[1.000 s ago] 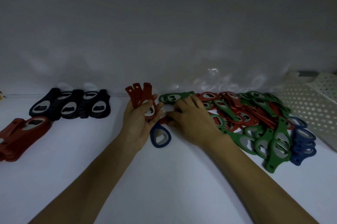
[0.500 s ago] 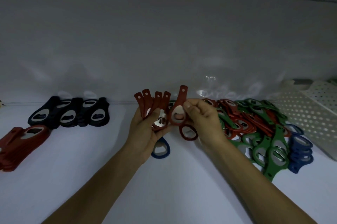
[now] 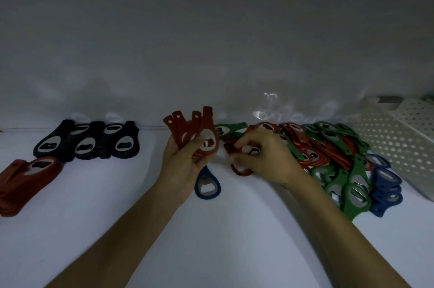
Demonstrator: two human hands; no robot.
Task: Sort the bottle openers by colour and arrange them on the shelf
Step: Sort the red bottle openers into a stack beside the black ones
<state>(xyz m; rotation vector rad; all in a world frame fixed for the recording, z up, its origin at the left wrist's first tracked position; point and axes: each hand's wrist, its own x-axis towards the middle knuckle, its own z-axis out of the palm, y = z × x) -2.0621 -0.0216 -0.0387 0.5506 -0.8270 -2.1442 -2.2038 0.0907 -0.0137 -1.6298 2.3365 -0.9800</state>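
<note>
My left hand (image 3: 182, 165) grips a fan of several red bottle openers (image 3: 195, 131), held upright above the white shelf (image 3: 117, 217). Just to its right, my right hand (image 3: 265, 158) pinches a red opener (image 3: 242, 171) at the left edge of the mixed pile of red, green and blue openers (image 3: 328, 154). One blue opener (image 3: 207, 185) lies flat on the shelf below my left hand. A row of black openers (image 3: 89, 142) lies at the back left, and a stack of red openers (image 3: 25, 179) sits at the far left.
A white perforated basket (image 3: 399, 142) stands at the far right, against the pile. The shelf's back wall (image 3: 211, 53) rises close behind everything. Bare shelf surface stretches along the front between my forearms.
My right hand has passed one red opener into the left hand's fan and dropped back to the pile's left edge with another red opener. The left hand's bundle has grown.
</note>
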